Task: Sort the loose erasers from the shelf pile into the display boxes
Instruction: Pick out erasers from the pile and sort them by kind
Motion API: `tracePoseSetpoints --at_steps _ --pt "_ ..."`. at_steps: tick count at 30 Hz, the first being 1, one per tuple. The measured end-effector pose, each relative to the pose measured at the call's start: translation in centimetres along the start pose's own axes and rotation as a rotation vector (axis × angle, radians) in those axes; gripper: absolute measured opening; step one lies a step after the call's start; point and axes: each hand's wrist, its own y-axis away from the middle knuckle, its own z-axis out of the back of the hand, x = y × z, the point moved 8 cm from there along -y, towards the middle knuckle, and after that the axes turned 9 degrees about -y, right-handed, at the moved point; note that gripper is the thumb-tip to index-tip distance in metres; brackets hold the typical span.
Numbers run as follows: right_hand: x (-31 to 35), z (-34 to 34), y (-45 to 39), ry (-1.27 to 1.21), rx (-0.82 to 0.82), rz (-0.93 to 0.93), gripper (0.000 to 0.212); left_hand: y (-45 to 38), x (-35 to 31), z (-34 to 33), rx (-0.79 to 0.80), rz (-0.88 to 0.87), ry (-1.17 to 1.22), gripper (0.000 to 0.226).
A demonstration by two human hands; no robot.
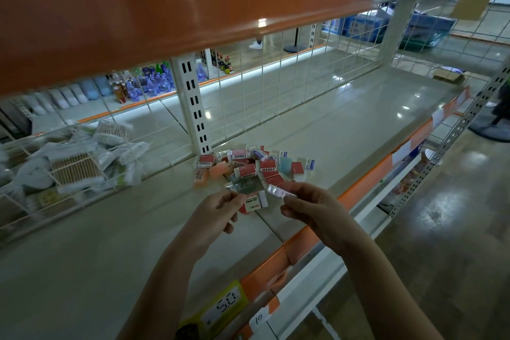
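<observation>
— Well, from the head view, what are the hands doing?

— Both are raised just above the shelf (pixel 345 130), in front of the pile of loose erasers (pixel 252 164). The left hand (pixel 218 211) pinches a red-and-white sleeved eraser (pixel 255 201), and a clear plastic-looking piece (pixel 244 186) sits against its upper edge; I can't tell whether that is a wrapper or a small box. The right hand (pixel 309 205) has its fingers (pixel 287 201) curled, pinching a small shiny wrapped piece (pixel 278 191).

— And the display boxes?

— I can't make out any here. The pile lies by the white upright (pixel 194 107), near the wire divider (pixel 91 163) that holds bagged cotton swabs (pixel 74 165).

— So what could go wrong?

— I'd judge the grips are the weak point. Both are fingertip pinches on slick wrapping, held over the pile, so a slip would drop a sorted piece back among the loose ones. The pile also reaches towards the orange shelf edge (pixel 367 182); a careless sweep could push erasers off onto the floor (pixel 441 243).

— Anything else?

— Mixed kinds lie jumbled together: red-sleeved, blue, orange. Misreading one in this dim light could send it to the wrong box.
</observation>
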Motion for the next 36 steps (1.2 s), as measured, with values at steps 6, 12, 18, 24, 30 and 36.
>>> tracePoseSetpoints --at_steps 6,12,18,24,30,36 --pt "0.1 -0.1 -0.3 0.148 -0.041 0.022 0.026 0.0 0.5 -0.4 0.056 0.065 0.126 0.011" --pt "-0.2 -0.6 -0.2 0.216 -0.011 0.007 0.029 0.5 -0.4 -1.2 0.128 0.022 0.162 0.013" --pt "-0.3 -1.1 -0.1 0.229 0.005 0.015 0.029 1.3 -1.4 -1.5 0.163 -0.032 0.039 0.012" --pt "-0.8 -1.9 0.1 0.291 0.041 0.018 0.034 2.4 -1.2 -0.2 0.199 -0.061 -0.116 0.022" --pt "-2.2 -4.4 0.3 0.3 0.099 0.011 0.036 4.7 0.2 3.2 0.044 -0.021 -0.175 0.033" --pt "-4.4 -7.9 0.3 0.174 0.164 -0.033 0.01 9.0 1.8 7.3 -0.096 -0.006 -0.161 0.029"
